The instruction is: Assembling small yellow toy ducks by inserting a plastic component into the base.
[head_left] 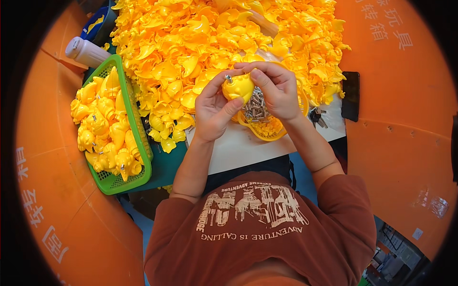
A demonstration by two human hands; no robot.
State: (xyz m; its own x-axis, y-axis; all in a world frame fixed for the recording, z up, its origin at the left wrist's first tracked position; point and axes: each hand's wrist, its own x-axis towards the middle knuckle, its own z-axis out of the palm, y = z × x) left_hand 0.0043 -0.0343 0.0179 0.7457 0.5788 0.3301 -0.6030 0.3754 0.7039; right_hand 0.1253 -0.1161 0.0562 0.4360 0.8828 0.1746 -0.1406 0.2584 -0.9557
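Both hands hold one rounded yellow plastic toy part above the worktop. A short silver metal pin sticks out of its upper left side. My left hand has its fingers behind the part and its thumb on the front. My right hand grips the right side between thumb and fingers. Just below, a yellow basket contains many small metal pins and small yellow pieces; my hands hide some of it.
A large heap of yellow plastic shells covers the far worktop. A green basket of yellow parts stands at left, beside a white bottle. A black phone and keys lie at right. Orange boards flank both sides.
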